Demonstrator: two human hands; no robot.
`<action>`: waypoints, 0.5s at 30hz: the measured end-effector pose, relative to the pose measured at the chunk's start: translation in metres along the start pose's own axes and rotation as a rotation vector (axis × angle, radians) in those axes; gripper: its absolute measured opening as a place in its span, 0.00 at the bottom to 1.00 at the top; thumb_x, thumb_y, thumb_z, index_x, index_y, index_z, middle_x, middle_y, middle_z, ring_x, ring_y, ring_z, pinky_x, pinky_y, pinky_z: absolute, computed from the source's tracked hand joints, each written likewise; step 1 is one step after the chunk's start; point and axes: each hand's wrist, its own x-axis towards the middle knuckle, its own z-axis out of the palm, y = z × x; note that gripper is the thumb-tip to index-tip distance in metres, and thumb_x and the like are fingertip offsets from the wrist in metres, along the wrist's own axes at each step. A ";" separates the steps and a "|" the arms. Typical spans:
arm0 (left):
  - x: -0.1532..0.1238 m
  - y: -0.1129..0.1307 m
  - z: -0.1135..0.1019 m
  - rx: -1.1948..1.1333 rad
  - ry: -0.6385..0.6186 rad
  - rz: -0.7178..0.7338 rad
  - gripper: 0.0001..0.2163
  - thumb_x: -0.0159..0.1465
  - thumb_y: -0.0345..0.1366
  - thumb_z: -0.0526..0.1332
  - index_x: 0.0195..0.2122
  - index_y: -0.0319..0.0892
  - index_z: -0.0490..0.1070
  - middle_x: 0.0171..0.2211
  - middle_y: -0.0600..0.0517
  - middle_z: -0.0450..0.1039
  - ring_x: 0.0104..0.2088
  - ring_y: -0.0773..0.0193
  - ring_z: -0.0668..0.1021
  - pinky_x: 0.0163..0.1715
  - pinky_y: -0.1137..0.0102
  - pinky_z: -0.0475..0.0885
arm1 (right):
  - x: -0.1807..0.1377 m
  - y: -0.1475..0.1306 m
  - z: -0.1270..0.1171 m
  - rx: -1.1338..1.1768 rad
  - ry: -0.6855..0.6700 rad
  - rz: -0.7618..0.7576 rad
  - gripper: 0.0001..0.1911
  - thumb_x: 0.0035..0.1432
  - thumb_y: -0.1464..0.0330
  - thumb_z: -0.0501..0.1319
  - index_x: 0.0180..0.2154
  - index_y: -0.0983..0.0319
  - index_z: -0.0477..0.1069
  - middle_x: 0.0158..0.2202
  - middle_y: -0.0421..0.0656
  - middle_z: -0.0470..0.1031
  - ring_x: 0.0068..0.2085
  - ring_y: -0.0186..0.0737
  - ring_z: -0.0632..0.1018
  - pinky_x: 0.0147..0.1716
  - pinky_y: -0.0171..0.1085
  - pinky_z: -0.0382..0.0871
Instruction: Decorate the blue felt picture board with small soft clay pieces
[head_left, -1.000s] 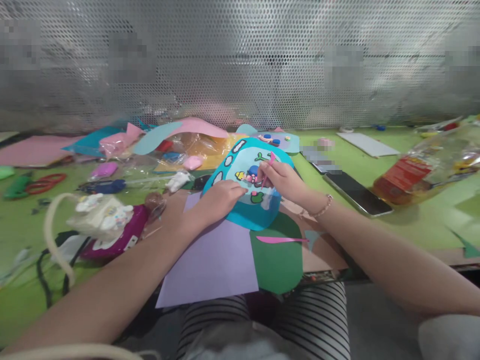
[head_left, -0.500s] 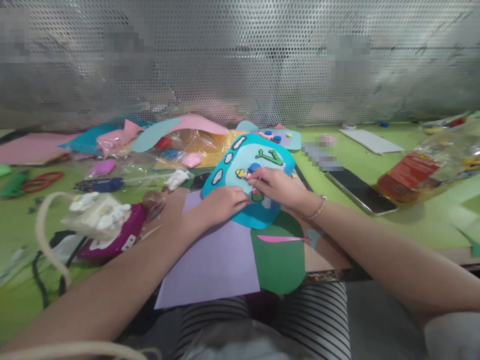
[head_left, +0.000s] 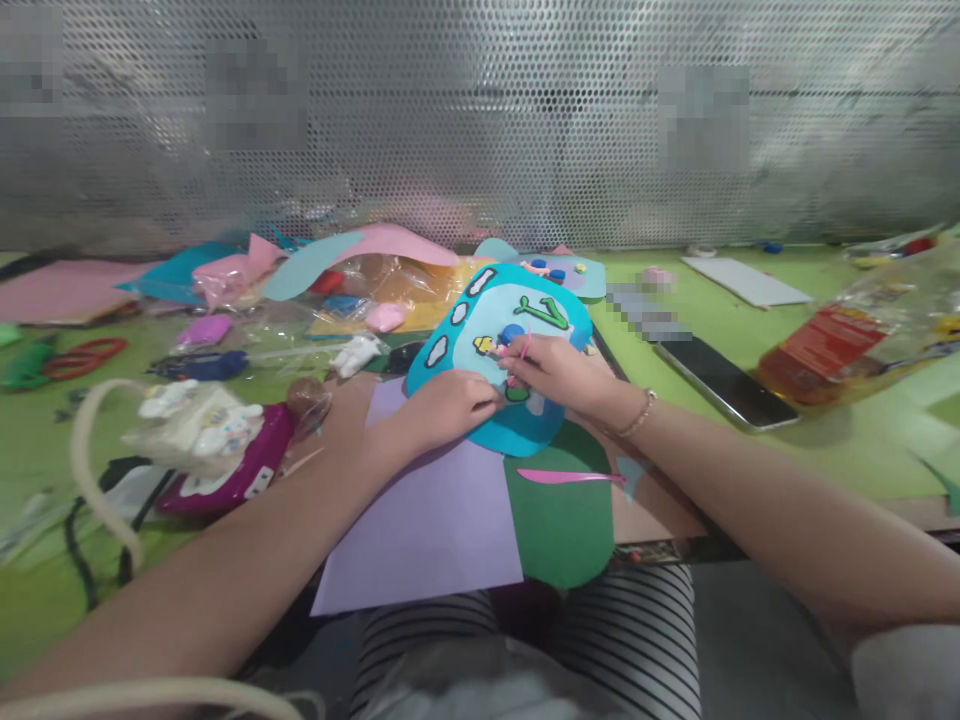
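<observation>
A rounded blue foam board (head_left: 517, 438) with a light-blue centre lies tilted on the worktop. It carries white cloud shapes outlined in black, a green shape, a small yellow-hatted figure (head_left: 484, 345) and a blue round piece (head_left: 512, 334). My left hand (head_left: 459, 405) rests on the board's near left side, fingers extended and close together. Over the board's centre, my right hand (head_left: 559, 372) is closed in a pinch around a thin pink tool (head_left: 526, 345), its tip beside the figure. The fingers hide the tip's exact contact.
A pink plastic knife (head_left: 566, 477) lies on a green sheet (head_left: 562, 540), beside a lilac sheet (head_left: 420, 550). To the left are a magenta device (head_left: 232, 480) and scissors (head_left: 86, 357). A phone (head_left: 724, 380) and bottle (head_left: 817, 350) lie right. Behind stands a perforated metal panel (head_left: 480, 120).
The view has shifted very slightly. Both hands keep nearly the same places on the board, and the right hand still pinches the pink tool.
</observation>
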 end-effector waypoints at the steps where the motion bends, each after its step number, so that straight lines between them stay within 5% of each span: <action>1: 0.000 0.000 0.000 0.000 -0.001 0.002 0.10 0.63 0.31 0.53 0.34 0.39 0.75 0.34 0.49 0.76 0.35 0.64 0.76 0.35 0.72 0.67 | 0.000 0.000 0.000 0.003 -0.004 0.000 0.11 0.62 0.67 0.52 0.29 0.63 0.66 0.24 0.40 0.71 0.26 0.33 0.71 0.29 0.32 0.62; 15: 0.000 0.002 -0.002 0.025 -0.015 0.008 0.10 0.63 0.31 0.53 0.31 0.39 0.75 0.29 0.50 0.74 0.31 0.66 0.74 0.31 0.73 0.65 | -0.001 -0.001 0.000 0.074 0.018 0.033 0.10 0.61 0.66 0.52 0.30 0.63 0.66 0.26 0.40 0.72 0.28 0.33 0.74 0.29 0.32 0.64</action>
